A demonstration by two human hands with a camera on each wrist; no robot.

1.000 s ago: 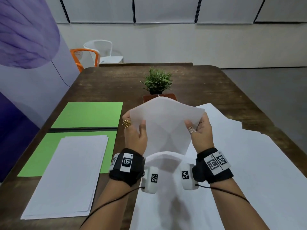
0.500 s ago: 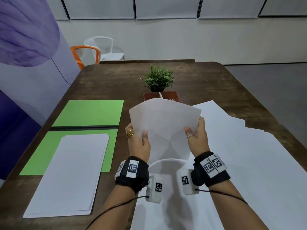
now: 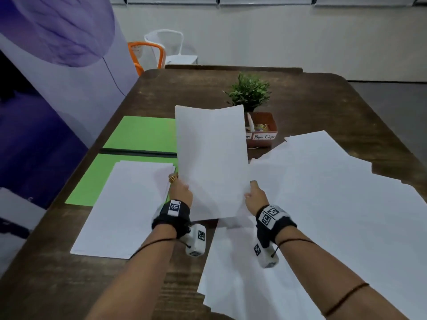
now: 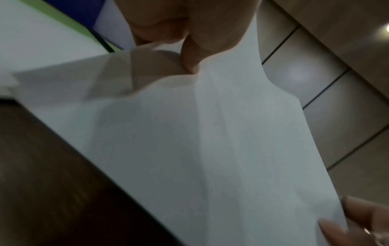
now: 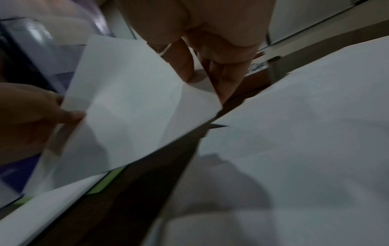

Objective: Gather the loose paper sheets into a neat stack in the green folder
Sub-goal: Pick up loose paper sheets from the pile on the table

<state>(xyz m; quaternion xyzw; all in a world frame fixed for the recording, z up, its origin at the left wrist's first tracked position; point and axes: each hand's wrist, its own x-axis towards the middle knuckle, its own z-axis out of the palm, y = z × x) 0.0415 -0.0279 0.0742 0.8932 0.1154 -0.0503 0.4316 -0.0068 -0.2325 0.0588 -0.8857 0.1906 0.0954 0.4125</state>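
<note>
Item: held sheet (image 3: 211, 162), white, lifted off the desk (image 3: 323, 100), centre of the frame, near edge low and far edge tipped up.
Left hand (image 3: 181, 192): fingers pinch the sheet's left edge, thumb on top.
Right hand (image 3: 255, 196): fingers pinch the right edge.
Change: a second ago the sheet stood squarely before the plant (image 3: 249, 92); it has now swung left, its left edge over the green folder (image 3: 141, 137).
Folder: lies open at left of frame, with the stack (image 3: 124, 204) on its nearer half, overhanging its near edge.
Loose sheets (image 3: 335, 204): fanned across the right of frame.
Reading: transfer under way; many sheets remain.
</note>
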